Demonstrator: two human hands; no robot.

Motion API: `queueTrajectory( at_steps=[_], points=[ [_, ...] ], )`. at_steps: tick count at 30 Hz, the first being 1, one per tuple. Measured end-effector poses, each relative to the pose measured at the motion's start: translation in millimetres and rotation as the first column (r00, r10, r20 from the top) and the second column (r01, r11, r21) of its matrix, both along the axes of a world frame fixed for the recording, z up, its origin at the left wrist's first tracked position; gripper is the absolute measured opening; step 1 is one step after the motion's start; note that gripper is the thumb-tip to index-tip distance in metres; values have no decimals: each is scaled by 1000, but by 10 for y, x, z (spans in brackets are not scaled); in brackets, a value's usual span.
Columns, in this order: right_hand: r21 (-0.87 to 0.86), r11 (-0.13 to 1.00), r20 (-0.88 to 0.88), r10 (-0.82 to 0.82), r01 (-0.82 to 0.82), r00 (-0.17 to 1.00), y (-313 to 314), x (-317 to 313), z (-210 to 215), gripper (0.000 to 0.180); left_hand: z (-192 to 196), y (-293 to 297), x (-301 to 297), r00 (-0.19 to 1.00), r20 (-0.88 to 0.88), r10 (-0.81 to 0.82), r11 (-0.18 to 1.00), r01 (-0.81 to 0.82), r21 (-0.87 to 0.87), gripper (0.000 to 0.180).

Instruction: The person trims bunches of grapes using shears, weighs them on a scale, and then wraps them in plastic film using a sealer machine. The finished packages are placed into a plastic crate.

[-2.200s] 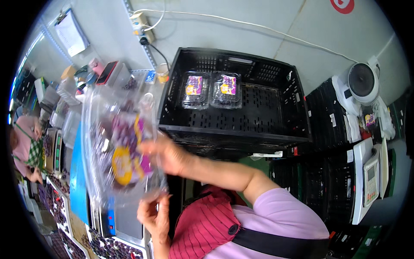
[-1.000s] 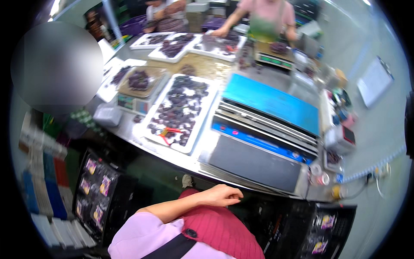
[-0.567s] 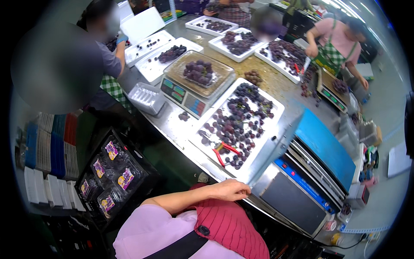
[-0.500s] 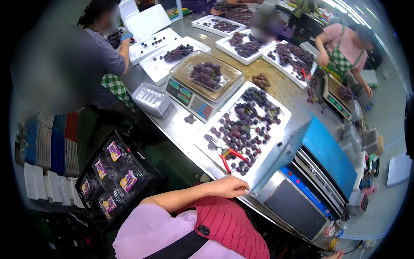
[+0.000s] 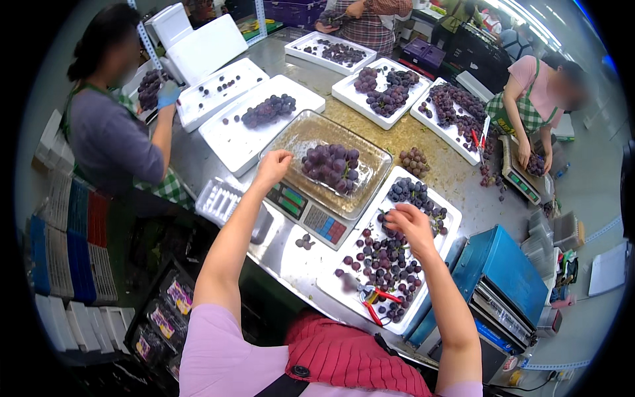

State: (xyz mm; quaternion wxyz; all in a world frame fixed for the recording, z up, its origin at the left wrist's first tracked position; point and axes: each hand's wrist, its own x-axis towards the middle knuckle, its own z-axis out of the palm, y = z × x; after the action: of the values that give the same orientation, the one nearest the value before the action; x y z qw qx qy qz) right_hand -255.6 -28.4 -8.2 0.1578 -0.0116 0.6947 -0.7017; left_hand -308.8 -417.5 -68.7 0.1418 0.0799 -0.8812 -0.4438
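Observation:
My left hand (image 5: 273, 165) reaches over the near left rim of a clear plastic tray (image 5: 299, 135) that sits on a weighing scale (image 5: 305, 212); a bunch of dark purple grapes (image 5: 331, 165) lies in that tray. My right hand (image 5: 410, 223) hovers over a white foam tray (image 5: 331, 283) full of loose dark grapes (image 5: 380, 261), fingers curled down among them; whether it holds any I cannot tell. Red-handled scissors (image 5: 378, 304) lie at the tray's near end.
A blue sealing machine (image 5: 503, 278) stands to my right. Further white trays of grapes (image 5: 254, 119) cover the steel table (image 5: 291, 255). Three other people work around it, one at my left (image 5: 109, 132). Crates of packed punnets (image 5: 162, 311) sit below left.
The view swung from a black crate and wall to the table. Both my arms, earlier tucked near my body, now stretch out over the scale tray and the grape tray.

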Motion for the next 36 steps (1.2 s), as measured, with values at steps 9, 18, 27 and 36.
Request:
queueTrajectory(
  at_steps=[9, 18, 27, 36],
  points=[
    [329, 943, 104, 18, -52, 994, -767, -969, -510, 31, 35, -29, -600, 809, 464, -362, 894, 159, 420, 31],
    [575, 818, -82, 55, 3, 995, -848, -1068, -578, 7, 19, -86, -662, 799, 394, -454, 816, 196, 544, 18],
    [503, 864, -98, 14, 38, 995, -645, -941, -369, 14, 533, 208, -303, 838, 343, -425, 853, 244, 461, 13],
    [552, 830, -154, 2, 85, 988, 660, -360, 447, 18, 1077, 1458, 124, 835, 195, -515, 775, 356, 522, 16]
  ],
)
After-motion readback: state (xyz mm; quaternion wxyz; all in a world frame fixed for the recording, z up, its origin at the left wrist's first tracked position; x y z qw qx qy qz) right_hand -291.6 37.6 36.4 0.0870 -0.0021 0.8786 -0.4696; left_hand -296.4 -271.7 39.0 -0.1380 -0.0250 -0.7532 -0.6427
